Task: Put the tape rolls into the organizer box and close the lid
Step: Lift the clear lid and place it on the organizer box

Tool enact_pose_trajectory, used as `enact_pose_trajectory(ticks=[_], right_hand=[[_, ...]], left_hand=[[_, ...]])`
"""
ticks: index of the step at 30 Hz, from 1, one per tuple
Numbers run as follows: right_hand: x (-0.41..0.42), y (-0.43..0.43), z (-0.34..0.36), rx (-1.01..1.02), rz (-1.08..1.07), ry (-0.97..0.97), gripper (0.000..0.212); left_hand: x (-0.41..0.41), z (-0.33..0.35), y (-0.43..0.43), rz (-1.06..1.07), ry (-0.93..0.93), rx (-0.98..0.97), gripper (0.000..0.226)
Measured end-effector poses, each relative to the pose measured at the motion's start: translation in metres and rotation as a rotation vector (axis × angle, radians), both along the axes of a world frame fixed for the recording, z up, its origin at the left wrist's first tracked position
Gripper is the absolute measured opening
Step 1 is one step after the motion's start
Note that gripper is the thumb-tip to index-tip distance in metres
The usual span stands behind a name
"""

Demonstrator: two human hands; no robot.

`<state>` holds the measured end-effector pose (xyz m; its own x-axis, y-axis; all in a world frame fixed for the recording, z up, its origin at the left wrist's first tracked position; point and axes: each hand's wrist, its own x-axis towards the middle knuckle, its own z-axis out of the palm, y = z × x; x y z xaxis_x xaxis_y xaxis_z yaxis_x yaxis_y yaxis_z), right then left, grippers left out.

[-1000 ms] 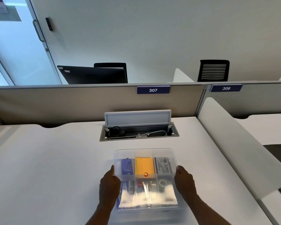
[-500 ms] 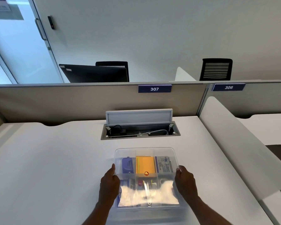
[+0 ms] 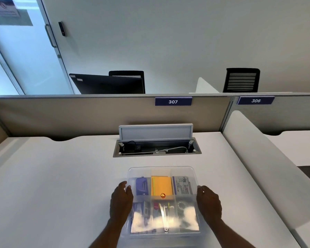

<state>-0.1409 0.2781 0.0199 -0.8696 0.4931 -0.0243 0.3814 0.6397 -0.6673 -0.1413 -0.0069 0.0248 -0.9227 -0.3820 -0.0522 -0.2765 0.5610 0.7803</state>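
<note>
A clear plastic organizer box [image 3: 161,171] sits on the white desk in front of me with its transparent lid on top. Through the lid I see a blue item, an orange pad [image 3: 161,187], a printed packet and a tape roll [image 3: 182,206] in the near right compartment. My left hand [image 3: 120,201] presses against the box's left side, thumb on the lid edge. My right hand [image 3: 208,203] holds the right side the same way. Glare hides the near compartments.
An open cable hatch [image 3: 157,148] with a raised flap lies just beyond the box. A beige partition [image 3: 97,113] bounds the desk at the back, and a white divider [image 3: 268,167] runs along the right. Bare desk surface [image 3: 52,185] spreads to the left.
Both hands stay on the sides of the box. The view has shifted slightly; the box and hands keep the same position relative to each other.
</note>
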Motion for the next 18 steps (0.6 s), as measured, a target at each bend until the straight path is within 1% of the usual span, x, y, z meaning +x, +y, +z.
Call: enact_pose_trajectory(ticks=[2, 4, 6, 9, 13, 15, 18], right_hand=[[-0.01, 0.001, 0.007, 0.007, -0.043, 0.016, 0.028], [-0.026, 0.002, 0.014, 0.006, -0.028, 0.037, 0.024], [-0.045, 0.002, 0.019, 0.044, 0.099, 0.019, 0.031], [-0.069, -0.001, 0.021, 0.158, 0.313, -0.044, 0.039], [-0.086, 0.0, 0.013, 0.294, 0.47, -0.134, 0.044], [-0.086, 0.001, 0.004, 0.304, 0.507, -0.169, 0.047], [-0.078, 0.001, -0.011, 0.271, 0.509, -0.153, 0.053]], left_hand=[[-0.013, 0.007, -0.002, 0.052, 0.013, 0.025, 0.039], [-0.029, 0.013, -0.003, 0.051, 0.011, 0.03, 0.041], [-0.042, 0.016, -0.002, 0.007, 0.003, 0.037, 0.043], [-0.056, 0.013, 0.003, -0.085, -0.019, 0.051, 0.045], [-0.066, -0.003, 0.009, -0.249, -0.093, -0.076, 0.051], [-0.065, -0.012, 0.01, -0.29, -0.094, -0.15, 0.051], [-0.062, -0.022, 0.011, -0.285, -0.05, -0.209, 0.052]])
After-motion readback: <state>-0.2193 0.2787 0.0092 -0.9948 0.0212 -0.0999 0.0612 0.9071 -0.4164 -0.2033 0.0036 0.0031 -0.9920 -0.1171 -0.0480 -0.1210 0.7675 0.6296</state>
